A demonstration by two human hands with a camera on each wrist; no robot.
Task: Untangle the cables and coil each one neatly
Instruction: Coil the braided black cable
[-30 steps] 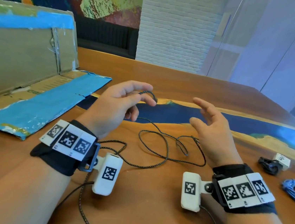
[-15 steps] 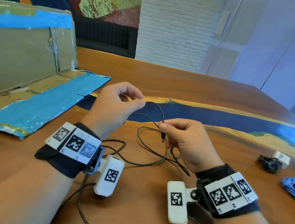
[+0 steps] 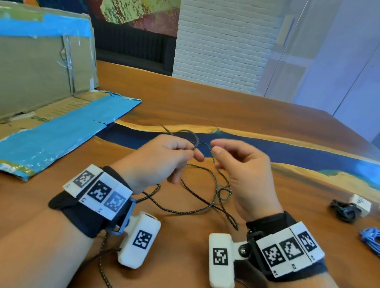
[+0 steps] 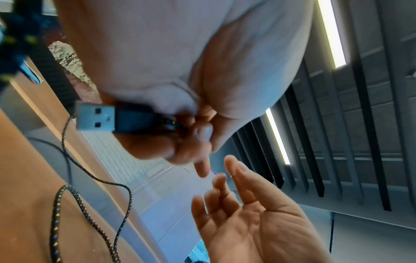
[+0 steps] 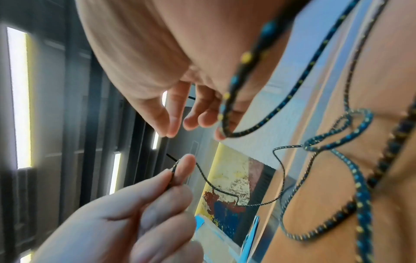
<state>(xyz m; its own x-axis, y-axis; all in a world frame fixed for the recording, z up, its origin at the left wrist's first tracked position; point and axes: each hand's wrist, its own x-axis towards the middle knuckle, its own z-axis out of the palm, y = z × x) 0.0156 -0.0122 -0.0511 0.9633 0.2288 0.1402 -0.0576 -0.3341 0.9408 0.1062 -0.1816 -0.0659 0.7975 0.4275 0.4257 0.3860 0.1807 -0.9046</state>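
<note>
Both hands have risen and drawn together above the blue resin strip [image 3: 301,156]; the left hand [image 3: 158,161] now pinches the braided USB cable [image 3: 190,211] by thumb and forefinger, plug [image 4: 96,118] tucked in its palm; the right hand [image 3: 245,171], earlier pinching lower, curls loosely, its grasp uncertain; slack still tangles on the table [image 3: 212,103].

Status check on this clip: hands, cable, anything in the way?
Left hand pinches braided cable, USB plug in palm. Right hand fingers relaxed, no clear grip. Cable loops knotted on table. Nothing blocking.
</note>
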